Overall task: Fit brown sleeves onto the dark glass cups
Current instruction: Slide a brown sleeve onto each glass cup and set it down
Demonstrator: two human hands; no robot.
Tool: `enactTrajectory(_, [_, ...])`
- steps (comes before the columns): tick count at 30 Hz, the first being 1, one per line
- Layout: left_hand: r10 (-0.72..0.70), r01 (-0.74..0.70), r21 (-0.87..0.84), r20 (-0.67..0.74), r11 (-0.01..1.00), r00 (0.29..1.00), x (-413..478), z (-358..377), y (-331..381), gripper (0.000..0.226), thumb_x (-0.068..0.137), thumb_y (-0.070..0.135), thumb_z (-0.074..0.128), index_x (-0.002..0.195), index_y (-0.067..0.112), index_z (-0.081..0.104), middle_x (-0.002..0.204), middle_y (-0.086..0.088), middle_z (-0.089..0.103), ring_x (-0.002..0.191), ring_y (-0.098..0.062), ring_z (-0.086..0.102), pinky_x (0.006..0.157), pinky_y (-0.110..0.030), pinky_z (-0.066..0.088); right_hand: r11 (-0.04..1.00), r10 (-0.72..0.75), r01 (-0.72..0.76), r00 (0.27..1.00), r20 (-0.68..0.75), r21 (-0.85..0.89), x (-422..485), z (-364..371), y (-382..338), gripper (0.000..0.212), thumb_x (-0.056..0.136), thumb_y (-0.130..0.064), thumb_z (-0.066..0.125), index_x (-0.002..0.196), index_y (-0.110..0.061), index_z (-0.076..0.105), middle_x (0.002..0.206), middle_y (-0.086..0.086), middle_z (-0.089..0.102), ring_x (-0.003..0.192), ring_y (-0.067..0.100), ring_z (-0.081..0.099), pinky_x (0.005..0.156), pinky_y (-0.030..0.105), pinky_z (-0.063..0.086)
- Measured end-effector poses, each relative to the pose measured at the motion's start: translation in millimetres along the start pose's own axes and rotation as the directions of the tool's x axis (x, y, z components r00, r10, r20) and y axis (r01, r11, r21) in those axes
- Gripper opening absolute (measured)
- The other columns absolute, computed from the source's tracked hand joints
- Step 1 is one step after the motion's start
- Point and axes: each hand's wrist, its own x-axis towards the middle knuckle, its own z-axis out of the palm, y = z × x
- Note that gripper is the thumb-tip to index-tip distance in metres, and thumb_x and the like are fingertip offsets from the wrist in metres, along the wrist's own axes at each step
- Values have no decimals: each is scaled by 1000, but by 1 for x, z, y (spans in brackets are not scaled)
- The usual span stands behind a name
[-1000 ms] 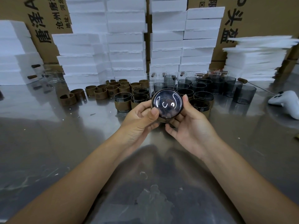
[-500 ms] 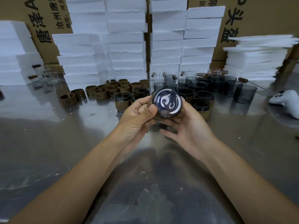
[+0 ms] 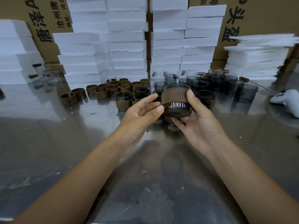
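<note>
The right hand [image 3: 199, 125] holds a dark glass cup [image 3: 176, 101] upright above the shiny bench [image 3: 48, 143], its grip tight around the cup's brown sleeve [image 3: 174, 95]. The left hand [image 3: 142, 113] is open, thumb touching the cup's left side.

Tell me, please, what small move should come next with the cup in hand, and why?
Probably set the cup down among the finished cups: its sleeve already wraps it, the right hand holds it upright, and the left hand looks open beside it.
</note>
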Motion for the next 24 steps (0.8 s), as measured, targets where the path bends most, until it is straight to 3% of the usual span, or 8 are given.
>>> enactTrajectory(3, [-22, 22, -4, 32, 1000, 999, -1, 3, 1, 70, 73, 35, 62, 138, 11, 48, 129, -11, 61, 119, -22, 58, 99, -32, 45, 996, -51, 52, 999, 14, -71, 0, 1, 3, 52, 70, -34, 65, 117, -13, 63, 98, 0, 71, 87, 10, 66, 83, 24, 50])
enactTrajectory(5, [-14, 14, -37, 10, 999, 1000, -2, 6, 2, 68, 73, 35, 62, 134, 7, 51, 122, -10, 64, 105, -17, 64, 80, -22, 51, 992, -79, 81, 997, 21, -93, -1, 4, 8, 61, 69, -29, 67, 125, -9, 57, 102, 3, 69, 88, 10, 66, 75, 22, 52])
enactTrajectory(7, [4, -5, -20, -26, 1000, 1000, -3, 7, 2, 64, 72, 34, 66, 128, 5, 55, 111, -7, 67, 86, -11, 66, 63, -20, 46, 987, -109, 112, 994, 28, -113, -1, 6, 12, 60, 66, -25, 69, 123, -12, 57, 103, 2, 68, 87, 8, 68, 67, 20, 52])
enactTrajectory(9, [4, -2, 27, -53, 1000, 999, -3, 5, 2, 63, 73, 32, 74, 129, 9, 56, 114, -7, 67, 93, -18, 67, 72, -30, 45, 983, -113, 117, 993, 36, -145, -2, 8, 14, 62, 66, -24, 69, 126, -13, 55, 106, 0, 68, 87, 6, 68, 63, 17, 50])
enactTrajectory(12, [8, -6, 19, -84, 1000, 996, 0, 0, 2, 68, 63, 30, 77, 126, 11, 59, 120, -12, 65, 116, -29, 60, 102, -42, 46, 983, -91, 98, 995, 52, -153, -2, 7, 13, 63, 68, -24, 68, 129, -13, 55, 107, -2, 70, 90, 5, 68, 63, 15, 50])
enactTrajectory(15, [37, -33, 39, -113, 999, 993, 1, -1, 2, 68, 55, 34, 76, 120, 16, 63, 112, -9, 67, 116, -27, 60, 99, -37, 48, 984, -63, 69, 997, 41, -164, -1, 6, 13, 50, 77, -21, 67, 127, -17, 58, 107, -2, 72, 96, 6, 68, 68, 17, 51])
enactTrajectory(19, [120, -96, 128, -193, 987, 974, 2, 0, 1, 69, 55, 42, 75, 120, 22, 62, 103, 3, 70, 100, -8, 65, 80, -15, 50, 981, -33, 30, 999, -13, -191, 3, 1, 11, 29, 90, -19, 60, 118, -27, 61, 114, -4, 71, 107, 7, 65, 81, 29, 50])
enactTrajectory(24, [152, -100, 189, -285, 977, 947, 4, -13, 6, 70, 52, 48, 76, 119, 32, 59, 118, -2, 66, 111, -11, 61, 93, -22, 46, 982, -25, 12, 998, -63, -189, 4, -2, 9, 25, 90, -20, 60, 113, -29, 60, 120, -3, 66, 109, 8, 62, 83, 35, 53])
